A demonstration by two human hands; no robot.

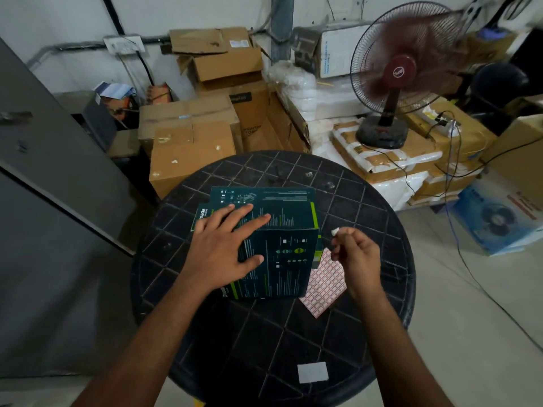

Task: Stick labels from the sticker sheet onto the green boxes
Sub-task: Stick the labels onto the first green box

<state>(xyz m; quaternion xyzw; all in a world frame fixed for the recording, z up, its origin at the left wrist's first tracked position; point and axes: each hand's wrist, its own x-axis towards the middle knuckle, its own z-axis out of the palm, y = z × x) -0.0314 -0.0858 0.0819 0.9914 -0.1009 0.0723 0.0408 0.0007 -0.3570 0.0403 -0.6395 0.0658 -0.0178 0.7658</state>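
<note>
Now, the left hand (223,245) lay flat, fingers spread, on top of the nearest green box (276,259), and I'd judge that was to pin it steady for the sticker. The right hand (357,254) hovered just beside that box, fingertips pinched together on a small white label (335,231), held clear of everything, likely so the tacky side touched nothing early. More green boxes (264,207) sat behind, touching the front one. The sticker sheet (324,284) lay on the round black table (293,348), tucked partly under the box's right edge, near the picking hand. A white square (312,372) sat alone near the table's front rim
</note>
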